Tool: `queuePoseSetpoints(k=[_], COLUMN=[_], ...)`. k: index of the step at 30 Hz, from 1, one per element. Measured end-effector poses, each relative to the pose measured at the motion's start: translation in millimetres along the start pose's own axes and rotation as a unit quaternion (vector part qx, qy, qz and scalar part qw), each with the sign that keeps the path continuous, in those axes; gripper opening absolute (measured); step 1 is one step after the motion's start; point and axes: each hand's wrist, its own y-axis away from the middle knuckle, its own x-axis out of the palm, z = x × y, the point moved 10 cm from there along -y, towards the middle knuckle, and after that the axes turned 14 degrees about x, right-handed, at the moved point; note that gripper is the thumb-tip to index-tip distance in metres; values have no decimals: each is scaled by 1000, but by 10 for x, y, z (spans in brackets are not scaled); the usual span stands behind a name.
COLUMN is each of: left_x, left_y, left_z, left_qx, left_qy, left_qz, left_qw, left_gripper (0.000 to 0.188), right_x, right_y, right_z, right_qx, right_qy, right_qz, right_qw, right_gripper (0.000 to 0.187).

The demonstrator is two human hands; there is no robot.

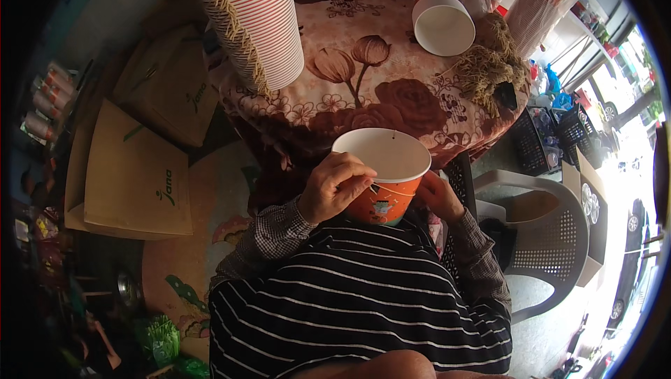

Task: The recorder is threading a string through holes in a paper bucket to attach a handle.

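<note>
An orange paper bucket (391, 196) with a white inside stands upright in front of my lap, its mouth tilted a little toward me. A thin tan cord (393, 192) runs across its front just below the rim. The thumb and forefinger of my left hand (337, 187) are pinched on the cord's left end, close to the rim. My right hand (442, 197) is curled against the bucket's right side, with its fingertips partly hidden behind it. A small dark spot, perhaps a hole with a bit of cord, shows at the far inner rim.
On the flower-patterned tablecloth (349, 103) stand a tall stack of buckets (269, 26) hung with cords, another white-lined bucket (444, 26) and a heap of tan cords (493, 64). Cardboard boxes (140, 176) are at left. A plastic chair (552, 239) and black crates (535, 141) are at right.
</note>
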Motion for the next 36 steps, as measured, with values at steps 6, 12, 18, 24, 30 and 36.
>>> queuePoseSetpoints(k=[6,12,18,24,30,36], left_x=[1,11,12,17,26,21], left_y=[-11,-3,9,-14,-5,-1], left_z=[-27,-9,-19,-68,-77,-99], left_qx=[22,9,15,33,41,59], left_qy=[-25,-13,-17,-36,-36,-48], left_qz=[4,10,4,-5,-4,-8], left_qw=[999,1000,1000,999,999,997], left_gripper=[11,11,11,11,8,9], right_x=[10,15,14,-9,-16,-5], right_y=[-22,-7,-13,-40,-42,-12], right_z=[-34,22,-10,-89,-69,-7], right_qx=[0,-5,3,-2,-15,-15], right_qy=[-9,-9,-18,-12,-6,-14], right_qz=[9,8,10,6,-3,0], right_qw=[1000,1000,1000,1000,1000,1000], right_gripper=[41,41,41,41,40,41])
